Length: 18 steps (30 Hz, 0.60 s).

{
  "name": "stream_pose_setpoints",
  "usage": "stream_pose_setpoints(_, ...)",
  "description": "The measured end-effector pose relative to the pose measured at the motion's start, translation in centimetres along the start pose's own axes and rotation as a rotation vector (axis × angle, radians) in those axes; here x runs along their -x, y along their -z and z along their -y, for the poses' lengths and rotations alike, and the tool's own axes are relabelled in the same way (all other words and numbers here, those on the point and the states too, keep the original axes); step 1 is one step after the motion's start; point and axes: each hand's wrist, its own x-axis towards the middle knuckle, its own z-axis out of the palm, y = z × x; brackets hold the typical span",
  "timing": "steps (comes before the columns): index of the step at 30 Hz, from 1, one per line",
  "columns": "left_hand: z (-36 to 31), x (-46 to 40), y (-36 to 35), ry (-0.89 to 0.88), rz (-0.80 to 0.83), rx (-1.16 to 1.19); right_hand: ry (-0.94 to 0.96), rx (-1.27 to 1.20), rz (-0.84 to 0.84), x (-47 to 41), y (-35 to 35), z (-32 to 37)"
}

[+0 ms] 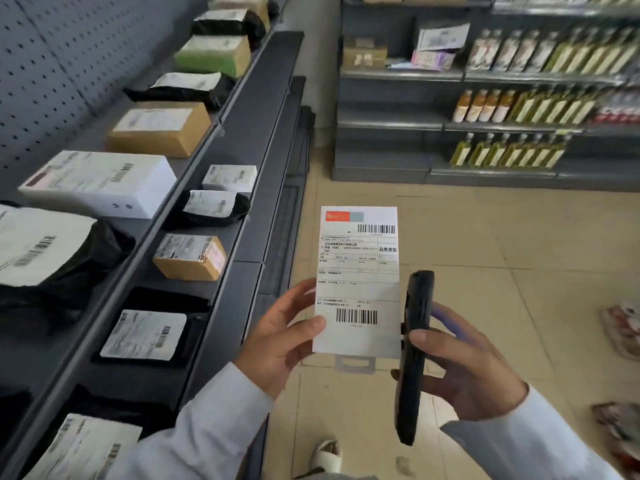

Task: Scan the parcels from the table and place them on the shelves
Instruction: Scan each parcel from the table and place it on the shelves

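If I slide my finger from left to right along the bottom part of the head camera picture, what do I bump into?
Black parcel with a white label → left hand → white parcel with barcodes → black scanner → right hand.

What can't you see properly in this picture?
- Head view: the scanner in the right hand is edge-on, so its screen is hidden.
- The parcel in the left hand shows only its label; the small print is too tiny to read.
- The bottles on the far shelves are blurred.
- The table is out of frame.
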Motion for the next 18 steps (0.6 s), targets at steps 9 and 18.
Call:
stream_pose_setpoints(9,-1.7,-14.8,-3.5,0.176,0.171,-0.139,-0.018,-0.131,-0.043,-10.6,7.1,4.9)
stream_pose_setpoints(18,-5.8,-29.5,-7.9,0.231,-0.033,-0.286,-0.106,-0.171,0.061,-26.8,14.1,12.5)
